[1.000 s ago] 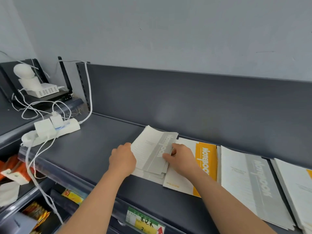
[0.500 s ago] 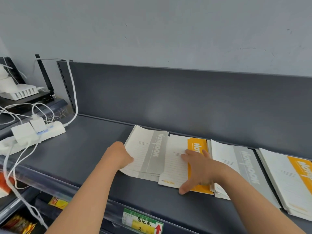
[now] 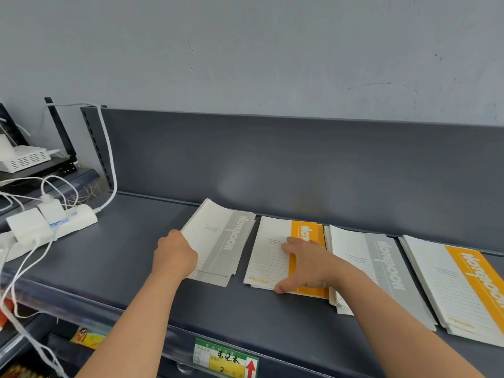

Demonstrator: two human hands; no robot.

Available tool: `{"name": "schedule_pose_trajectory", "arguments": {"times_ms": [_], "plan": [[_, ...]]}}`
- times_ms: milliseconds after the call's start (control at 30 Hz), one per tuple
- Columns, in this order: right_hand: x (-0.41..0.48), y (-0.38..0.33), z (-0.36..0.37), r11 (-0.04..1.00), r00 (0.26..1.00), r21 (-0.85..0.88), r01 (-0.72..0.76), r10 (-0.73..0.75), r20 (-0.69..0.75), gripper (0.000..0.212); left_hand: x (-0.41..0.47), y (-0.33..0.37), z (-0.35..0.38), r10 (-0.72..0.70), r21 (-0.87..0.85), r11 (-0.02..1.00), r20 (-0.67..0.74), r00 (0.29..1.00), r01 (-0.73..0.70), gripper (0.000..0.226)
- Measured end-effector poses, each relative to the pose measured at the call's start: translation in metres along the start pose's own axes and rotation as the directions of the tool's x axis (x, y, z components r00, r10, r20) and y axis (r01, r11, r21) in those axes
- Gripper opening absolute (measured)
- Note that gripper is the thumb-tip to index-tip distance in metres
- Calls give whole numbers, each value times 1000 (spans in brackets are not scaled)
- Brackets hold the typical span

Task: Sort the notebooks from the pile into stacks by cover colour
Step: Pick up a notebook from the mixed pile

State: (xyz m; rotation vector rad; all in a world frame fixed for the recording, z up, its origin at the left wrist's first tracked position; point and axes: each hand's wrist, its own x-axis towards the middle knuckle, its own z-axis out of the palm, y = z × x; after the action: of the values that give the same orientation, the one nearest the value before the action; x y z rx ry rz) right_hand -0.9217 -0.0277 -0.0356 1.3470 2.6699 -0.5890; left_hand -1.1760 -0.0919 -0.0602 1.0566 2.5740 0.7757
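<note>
Grey-banded covers: the grey stack [image 3: 221, 241] is fanned unevenly on the dark shelf [image 3: 109, 257], with lower covers poking out at its 6 o'clock end.
Left hand [image 3: 174, 256]: the fingers are curled round the 9 o'clock edge of the grey stack, which is gripped there; the fingertips are hidden by the hand.
Grey stack relative to grip: its bulk lies at 2 o'clock from the knuckles, so it is held by one long edge only.
Right hand [image 3: 308, 264]: it is laid flat and spread on the orange stack [image 3: 268, 257], with nothing clasped; the thumb is set at the near edge, at 6 o'clock.
Orange stack relative to palm: the white half of the cover is exposed at 9 o'clock of the palm, while the orange band is largely covered.
Neighbours: a second grey pile [image 3: 381, 271] meets the orange stack at 3 o'clock, and whether they overlap cannot be told; a second orange pile [image 3: 458, 285] lies just beside that.
Risk, fanning: if the grey stack is lifted or dragged by its one gripped edge, the loose lower covers are likely to be left behind or splayed further.
Risk, mixing: if the orange stack is pushed towards 3 o'clock under flat pressure, it could be driven onto the second grey pile and the colours confused.
Risk, front lip: near ends lie close to the shelf front at 6 o'clock, so a pull that way could tip covers off.
Risk, cables: the power strip [image 3: 54, 222] sits at 10 o'clock of the left hand, well apart; snagging is judged unlikely.
</note>
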Motion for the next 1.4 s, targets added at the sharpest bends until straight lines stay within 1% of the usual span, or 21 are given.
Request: {"name": "schedule_pose_trajectory", "arguments": {"times_ms": [67, 167, 300, 367, 433, 467, 533, 600, 633, 667, 700, 800, 867, 933, 1033, 1133, 1233, 1333, 1400], "plan": [[2, 0, 0, 1000, 1000, -3, 4, -4, -5, 98, -1, 0, 1, -20, 7, 1000, -4, 1000, 20, 25], [5, 0, 1, 1000, 1000, -6, 9, -9, -16, 96, -5, 2, 1, -50, 73, 996, 15, 999, 48, 33], [-1, 3, 4, 999, 999, 39, 6, -4, -53, 99, -11, 5, -1, -34, 191, 981, -2, 999, 34, 33], [-7, 7, 5, 998, 995, 70, 3, 4, -104, 102, -17, 8, 0, 12, 266, 964, -21, 1000, -6, 30], [-15, 14, 3, 996, 986, 89, -6, 20, -164, 104, -24, 16, 2, 114, 323, 942, -48, 992, -93, 30], [-20, 19, 2, 996, 982, 84, -10, 26, -187, 106, -29, 22, 4, 184, 335, 929, -53, 982, -156, 34], [-33, 32, -2, 997, 980, 72, -30, 44, -196, 110, -42, 39, 9, 343, 305, 896, -16, 939, -322, 49], [-48, 45, -8, 994, 984, 71, -85, 95, -153, 112, -59, 56, 15, 490, 164, 852, 80, 868, -496, 60], [-56, 52, -9, 990, 984, 71, -124, 132, -123, 112, -68, 65, 19, 539, 75, 831, 141, 830, -552, 63], [-64, 58, -10, 984, 981, 71, -162, 169, -94, 113, -76, 72, 24, 574, 5, 810, 199, 794, -587, 66], [-69, 65, -9, 978, 977, 78, -196, 201, -69, 115, -82, 79, 29, 600, -27, 789, 252, 759, -614, 69], [-81, 82, -4, 955, 962, 128, -266, 272, -25, 118, -93, 92, 46, 628, -4, 733, 389, 674, -680, 77], [-84, 91, 0, 947, 958, 169, -273, 283, -36, 115, -95, 96, 54, 622, 21, 712, 445, 644, -702, 75], [-84, 98, 3, 945, 958, 186, -269, 283, -53, 115, -94, 97, 58, 616, 32, 706, 465, 636, -707, 69], [-80, 103, 3, 943, 957, 205, -264, 282, -65, 116, -89, 96, 58, 599, 46, 717, 470, 648, -696, 60], [-76, 106, 2, 938, 953, 227, -261, 288, -93, 109, -85, 95, 57, 585, 53, 725, 480, 654, -687, 57], [-72, 107, 1, 941, 957, 227, -249, 276, -94, 109, -84, 97, 57, 580, 64, 724, 482, 656, -687, 56], [-75, 108, 2, 939, 956, 249, -236, 270, -111, 108, -87, 103, 59, 602, 13, 737, 442, 665, -675, 55], [-81, 108, 2, 933, 948, 286, -218, 272, -165, 101, -92, 110, 61, 641, -30, 730, 379, 668, -683, 50]]}}
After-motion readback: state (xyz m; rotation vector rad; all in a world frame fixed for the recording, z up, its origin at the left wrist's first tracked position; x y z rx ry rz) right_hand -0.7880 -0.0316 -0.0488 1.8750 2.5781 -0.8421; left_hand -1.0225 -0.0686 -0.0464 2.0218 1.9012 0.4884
